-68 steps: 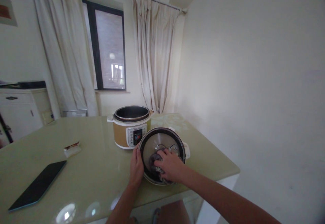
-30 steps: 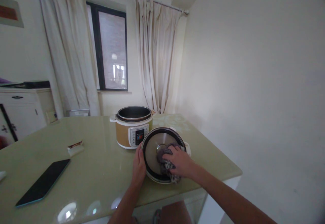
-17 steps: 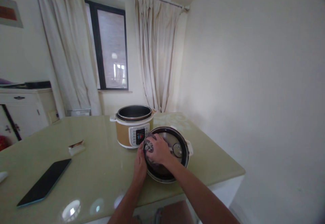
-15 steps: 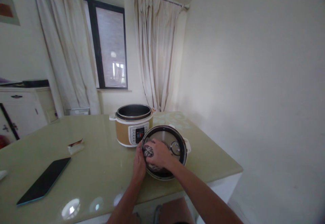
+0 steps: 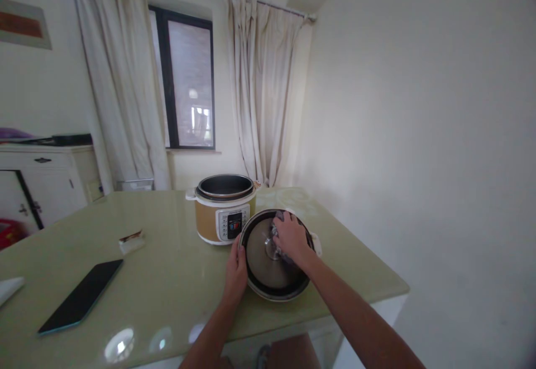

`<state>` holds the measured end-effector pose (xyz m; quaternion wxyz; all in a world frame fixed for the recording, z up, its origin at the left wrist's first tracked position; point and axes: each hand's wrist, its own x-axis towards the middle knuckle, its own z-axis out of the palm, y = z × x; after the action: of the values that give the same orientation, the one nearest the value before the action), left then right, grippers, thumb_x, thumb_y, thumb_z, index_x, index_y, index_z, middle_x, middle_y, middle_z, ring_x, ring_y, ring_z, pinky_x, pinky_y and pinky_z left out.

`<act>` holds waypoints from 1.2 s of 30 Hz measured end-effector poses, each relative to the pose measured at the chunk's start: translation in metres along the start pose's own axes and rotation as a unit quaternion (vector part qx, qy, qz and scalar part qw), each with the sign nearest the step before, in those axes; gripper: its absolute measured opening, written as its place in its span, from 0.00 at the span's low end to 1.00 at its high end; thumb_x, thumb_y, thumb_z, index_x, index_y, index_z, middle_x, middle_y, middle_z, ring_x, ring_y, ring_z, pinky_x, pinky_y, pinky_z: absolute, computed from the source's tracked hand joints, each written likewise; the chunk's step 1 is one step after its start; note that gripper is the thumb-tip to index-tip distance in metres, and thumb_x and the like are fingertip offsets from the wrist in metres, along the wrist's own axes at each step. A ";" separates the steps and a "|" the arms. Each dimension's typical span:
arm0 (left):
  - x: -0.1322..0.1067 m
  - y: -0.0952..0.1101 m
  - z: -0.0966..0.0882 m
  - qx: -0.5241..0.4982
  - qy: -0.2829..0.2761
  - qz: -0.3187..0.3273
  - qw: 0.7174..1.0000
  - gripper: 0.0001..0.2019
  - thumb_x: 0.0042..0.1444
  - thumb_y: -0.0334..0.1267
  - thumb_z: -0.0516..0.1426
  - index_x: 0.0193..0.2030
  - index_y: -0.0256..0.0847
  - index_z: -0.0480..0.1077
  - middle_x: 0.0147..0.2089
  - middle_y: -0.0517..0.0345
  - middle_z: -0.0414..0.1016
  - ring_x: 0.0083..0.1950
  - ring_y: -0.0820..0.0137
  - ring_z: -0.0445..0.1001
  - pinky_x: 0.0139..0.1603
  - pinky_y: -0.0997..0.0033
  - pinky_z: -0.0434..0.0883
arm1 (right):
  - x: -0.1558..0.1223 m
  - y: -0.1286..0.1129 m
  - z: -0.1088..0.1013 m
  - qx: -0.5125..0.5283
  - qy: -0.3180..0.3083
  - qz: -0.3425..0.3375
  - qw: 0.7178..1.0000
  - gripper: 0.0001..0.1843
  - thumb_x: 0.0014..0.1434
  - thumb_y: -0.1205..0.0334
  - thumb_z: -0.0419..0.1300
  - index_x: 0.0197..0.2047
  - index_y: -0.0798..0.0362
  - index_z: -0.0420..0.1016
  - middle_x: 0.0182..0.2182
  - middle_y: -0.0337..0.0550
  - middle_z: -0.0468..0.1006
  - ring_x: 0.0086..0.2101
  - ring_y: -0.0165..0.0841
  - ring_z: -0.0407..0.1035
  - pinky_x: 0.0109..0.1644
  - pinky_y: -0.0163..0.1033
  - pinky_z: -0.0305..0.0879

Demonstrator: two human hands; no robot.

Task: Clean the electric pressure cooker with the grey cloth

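Left hand (image 5: 236,273) is gripping one lid (image 5: 263,266); right hand (image 5: 292,238) is clutching one cloth (image 5: 274,229); one cooker (image 5: 206,221) is standing behind.

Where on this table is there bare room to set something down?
The widest bare patch of table lies between the black slab and the cooker and left hand. A narrower one lies between the lid and the table's right edge. It's crowded around the lid, with both hands at it and the cooker just behind.
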<state>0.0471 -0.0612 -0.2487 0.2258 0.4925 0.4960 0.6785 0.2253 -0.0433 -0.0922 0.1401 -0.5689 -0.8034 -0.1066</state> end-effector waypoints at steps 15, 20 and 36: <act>0.001 0.003 0.002 -0.003 -0.015 0.001 1.000 0.31 0.74 0.59 0.45 0.69 0.42 0.70 0.71 0.46 0.74 0.74 0.60 0.69 0.78 0.53 0.63 | -0.048 0.008 -0.008 0.037 -0.183 -0.154 0.970 0.19 0.48 0.56 0.75 0.46 0.46 0.86 0.46 0.49 0.81 0.45 0.47 0.78 0.48 0.48 0.75; 0.001 0.004 0.001 -0.013 -0.016 -0.001 1.000 0.30 0.74 0.59 0.46 0.69 0.41 0.71 0.70 0.45 0.74 0.74 0.57 0.69 0.78 0.50 0.63 | -0.016 0.023 -0.042 -0.052 -0.041 -0.034 0.997 0.15 0.57 0.69 0.67 0.49 0.50 0.83 0.55 0.59 0.76 0.54 0.55 0.72 0.47 0.52 0.76; 0.003 0.005 -0.008 -0.080 -0.010 -0.070 0.994 0.39 0.74 0.65 0.38 0.71 0.35 0.68 0.70 0.43 0.74 0.73 0.53 0.69 0.78 0.50 0.63 | -0.012 -0.039 0.017 0.221 -0.147 -0.261 0.928 0.25 0.55 0.57 0.72 0.57 0.45 0.83 0.48 0.43 0.83 0.47 0.40 0.77 0.54 0.41 0.70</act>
<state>0.0394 -0.0642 -0.2431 0.3165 0.4437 0.4714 0.6934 0.1904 -0.0608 -0.1128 0.1097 -0.3034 -0.9382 0.1255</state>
